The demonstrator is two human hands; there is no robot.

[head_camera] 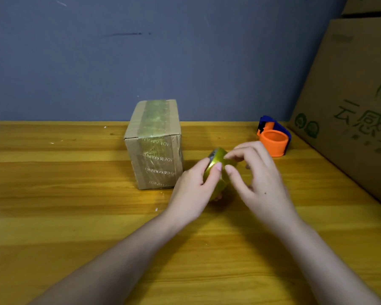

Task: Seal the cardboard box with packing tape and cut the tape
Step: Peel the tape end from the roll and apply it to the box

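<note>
Over the wooden table (pixel 75 227), the left hand (pixel 191 192) grips a roll of yellowish packing tape (pixel 218 164) with its thumb curled over the rim, while the right hand (pixel 257 179) pinches at the roll's outer surface. Just left of the roll stands the small cardboard box (pixel 154 146), already taped across its top. Farther right sits an orange tape dispenser (pixel 274 137), beside a large carton (pixel 350 102).

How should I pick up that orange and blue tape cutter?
Probably from above: the orange and blue tape cutter stands with its round orange ring opening upward. Wrap fingers around the ring's outer wall, staying off the blue toothed end at the back.
</note>
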